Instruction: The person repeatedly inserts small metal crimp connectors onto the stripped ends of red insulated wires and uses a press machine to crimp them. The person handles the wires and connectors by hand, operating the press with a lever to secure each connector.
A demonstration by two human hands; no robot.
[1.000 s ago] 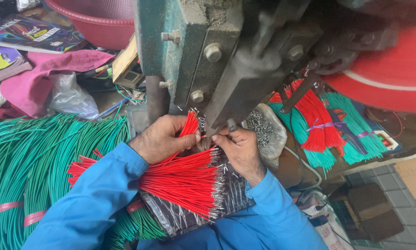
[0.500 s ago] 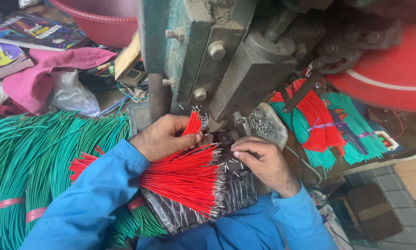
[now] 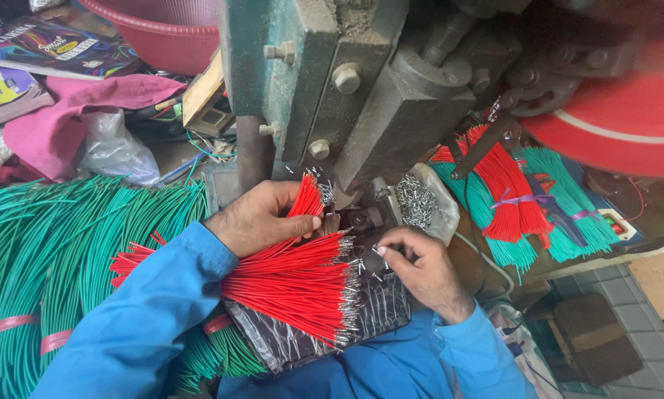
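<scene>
My left hand (image 3: 262, 216) grips a small bunch of red wires (image 3: 306, 198) just below the green press machine (image 3: 332, 81). A large fan of red wires with metal tips (image 3: 295, 284) lies on a dark plastic sheet (image 3: 376, 314) on my lap. My right hand (image 3: 421, 266) rests at the tips of that fan, its fingers pinched together on something small that I cannot make out. Both arms wear blue sleeves.
Long bundles of green wires (image 3: 59, 251) fill the left side. Tied red and green wire bundles (image 3: 517, 199) lie at the right under a red wheel (image 3: 620, 111). A heap of small metal terminals (image 3: 417, 201) sits by the press. A pink cloth (image 3: 66, 111) and a red basin (image 3: 162, 29) are behind.
My right hand has drawn back from the press, down and to the right, onto the tips of the red wire fan. My left hand stays at the press with its bunch.
</scene>
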